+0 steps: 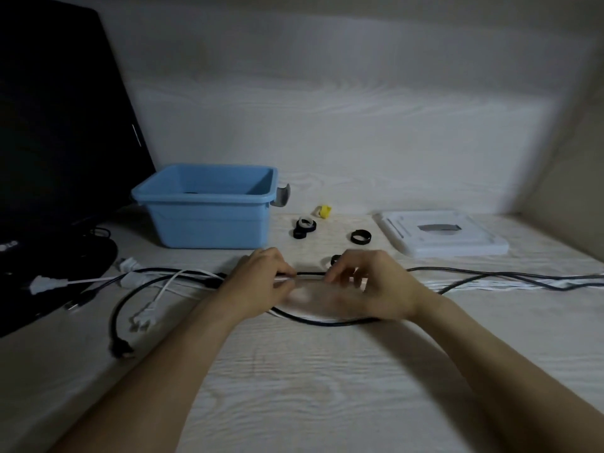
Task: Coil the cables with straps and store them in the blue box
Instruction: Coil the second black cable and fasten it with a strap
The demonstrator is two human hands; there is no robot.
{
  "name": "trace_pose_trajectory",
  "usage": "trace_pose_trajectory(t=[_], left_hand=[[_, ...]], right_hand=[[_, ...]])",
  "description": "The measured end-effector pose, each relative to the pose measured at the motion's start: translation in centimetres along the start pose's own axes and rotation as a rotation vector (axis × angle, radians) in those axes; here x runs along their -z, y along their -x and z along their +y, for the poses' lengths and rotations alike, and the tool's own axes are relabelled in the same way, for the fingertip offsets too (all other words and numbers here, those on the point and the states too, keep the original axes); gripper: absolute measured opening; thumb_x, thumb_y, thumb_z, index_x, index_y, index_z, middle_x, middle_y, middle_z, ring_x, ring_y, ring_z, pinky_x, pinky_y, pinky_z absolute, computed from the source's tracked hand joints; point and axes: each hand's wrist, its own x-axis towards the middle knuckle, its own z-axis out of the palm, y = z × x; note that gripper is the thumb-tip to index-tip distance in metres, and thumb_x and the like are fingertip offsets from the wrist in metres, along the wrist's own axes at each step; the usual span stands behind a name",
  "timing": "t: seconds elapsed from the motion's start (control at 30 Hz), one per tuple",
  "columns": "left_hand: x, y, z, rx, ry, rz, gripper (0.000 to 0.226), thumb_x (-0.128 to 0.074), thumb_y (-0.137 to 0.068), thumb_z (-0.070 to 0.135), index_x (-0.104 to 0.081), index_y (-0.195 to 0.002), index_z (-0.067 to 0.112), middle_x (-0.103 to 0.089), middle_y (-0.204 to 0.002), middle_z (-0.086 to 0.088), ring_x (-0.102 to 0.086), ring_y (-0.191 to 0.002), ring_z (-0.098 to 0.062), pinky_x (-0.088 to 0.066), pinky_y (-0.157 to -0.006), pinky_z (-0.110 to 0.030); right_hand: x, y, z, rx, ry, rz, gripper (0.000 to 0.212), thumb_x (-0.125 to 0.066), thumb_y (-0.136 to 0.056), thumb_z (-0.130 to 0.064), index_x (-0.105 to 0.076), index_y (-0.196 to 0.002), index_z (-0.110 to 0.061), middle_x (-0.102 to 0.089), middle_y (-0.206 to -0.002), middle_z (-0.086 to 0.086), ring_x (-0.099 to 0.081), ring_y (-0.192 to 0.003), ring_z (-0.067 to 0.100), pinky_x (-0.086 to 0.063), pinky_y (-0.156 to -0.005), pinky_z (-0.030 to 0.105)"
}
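Observation:
Several black and white cables point(170, 279) lie across the desk from left to right, plugs at the left end. My left hand point(261, 279) pinches a white cable and a black cable near the middle. My right hand point(362, 282) is close beside it, fingers curled on the same cables, blurred by motion. A black cable loop point(327, 322) curves under both wrists. The blue box point(209, 207) stands behind my left hand, something dark at its bottom. Rolled straps lie behind my hands: black ones point(304, 227) point(360, 237), a yellow one point(324, 210), and one partly hidden by my right hand point(333, 259).
A dark monitor point(62, 125) stands at the left with its base point(58, 256) on the desk. A flat white lid-like tray point(441, 233) lies at the back right. White walls close the desk at the back and the right. Cable ends run off the right edge point(555, 279).

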Motion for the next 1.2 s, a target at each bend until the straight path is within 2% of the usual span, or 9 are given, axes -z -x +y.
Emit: trace_pose_trajectory(t=[0.1, 0.23, 0.33, 0.47, 0.57, 0.83, 0.93, 1.1, 1.2], left_hand=[[0.3, 0.0, 0.2, 0.001, -0.023, 0.113, 0.019, -0.064, -0.091, 0.032, -0.074, -0.102, 0.021, -0.060, -0.098, 0.005, -0.054, -0.100, -0.016, -0.047, -0.090, -0.037], [1.6, -0.2, 0.7, 0.050, -0.100, 0.215, 0.025, -0.059, -0.092, 0.029, -0.068, -0.074, 0.015, -0.063, -0.080, 0.000, -0.056, -0.084, -0.021, -0.048, -0.079, -0.039], [2.1, 0.0, 1.0, 0.094, -0.067, 0.113, 0.034, -0.058, -0.092, 0.040, -0.066, -0.070, 0.015, -0.065, -0.072, 0.003, -0.060, -0.072, -0.016, -0.051, -0.072, -0.035], [2.2, 0.5, 1.2, 0.129, 0.037, -0.047, 0.019, -0.070, -0.086, 0.041, -0.074, -0.085, 0.023, -0.068, -0.081, 0.013, -0.062, -0.077, 0.000, -0.054, -0.078, -0.028], [2.5, 0.4, 0.9, 0.144, 0.049, -0.067, 0.016, -0.078, -0.081, 0.028, -0.074, -0.096, 0.022, -0.065, -0.089, 0.013, -0.058, -0.081, 0.004, -0.051, -0.080, -0.021], [4.5, 2.5, -3.6, 0.411, -0.301, -0.044, 0.067, -0.075, -0.075, 0.054, -0.055, -0.131, 0.022, -0.050, -0.127, -0.006, -0.043, -0.122, -0.026, -0.036, -0.100, -0.034], [6.1, 4.3, -6.2, 0.562, -0.380, -0.082, 0.080, -0.069, -0.081, 0.056, -0.041, -0.147, 0.019, -0.041, -0.146, -0.016, -0.034, -0.134, -0.034, -0.030, -0.110, -0.038], [6.7, 5.9, -8.5, 0.558, -0.290, 0.072, 0.039, -0.077, -0.082, 0.024, -0.069, -0.118, 0.010, -0.061, -0.116, -0.021, -0.057, -0.109, -0.036, -0.044, -0.095, -0.037], [6.9, 6.1, -8.6, 0.537, -0.234, 0.176, 0.023, -0.082, -0.076, 0.014, -0.076, -0.096, 0.007, -0.067, -0.101, -0.017, -0.061, -0.095, -0.032, -0.045, -0.084, -0.032]], right_hand=[[-1.6, 0.6, 0.2, 0.074, 0.110, -0.165, 0.040, -0.086, -0.068, -0.047, -0.073, -0.092, -0.018, -0.065, -0.084, -0.008, -0.059, -0.074, 0.007, -0.041, -0.064, 0.011], [-2.6, 0.6, 1.7, 0.121, 0.095, -0.082, 0.013, -0.074, -0.087, -0.028, -0.070, -0.086, -0.016, -0.066, -0.082, -0.005, -0.059, -0.072, 0.007, -0.045, -0.066, 0.019], [-2.7, 0.4, 2.9, 0.089, 0.147, 0.009, 0.006, -0.065, -0.091, -0.020, -0.066, -0.091, -0.014, -0.059, -0.090, -0.003, -0.056, -0.079, 0.012, -0.046, -0.073, 0.028], [-2.5, -0.6, 4.4, -0.042, 0.274, 0.118, 0.012, -0.068, -0.089, -0.027, -0.067, -0.097, -0.018, -0.050, -0.092, -0.005, -0.057, -0.089, 0.024, -0.049, -0.082, 0.043], [-2.1, -0.7, 4.5, -0.074, 0.223, 0.141, 0.019, -0.076, -0.084, -0.034, -0.071, -0.095, -0.018, -0.055, -0.090, -0.003, -0.057, -0.079, 0.018, -0.049, -0.079, 0.035], [-1.3, -0.5, 4.9, -0.055, 0.170, 0.142, 0.008, -0.077, -0.084, -0.027, -0.076, -0.088, -0.021, -0.063, -0.088, 0.000, -0.059, -0.076, 0.014, -0.041, -0.070, 0.016], [-1.3, -0.7, 4.9, -0.083, 0.190, 0.129, 0.010, -0.075, -0.085, -0.030, -0.076, -0.090, -0.021, -0.062, -0.084, -0.007, -0.059, -0.078, 0.013, -0.040, -0.069, 0.019], [-1.4, -0.8, 4.8, -0.109, 0.170, 0.120, 0.011, -0.075, -0.085, -0.030, -0.077, -0.092, -0.022, -0.062, -0.082, -0.010, -0.058, -0.077, 0.010, -0.038, -0.065, 0.004], [-1.4, -0.8, 4.7, -0.131, 0.168, 0.117, 0.012, -0.075, -0.086, -0.032, -0.077, -0.093, -0.022, -0.068, -0.089, -0.004, -0.061, -0.081, 0.012, -0.040, -0.067, 0.012]])
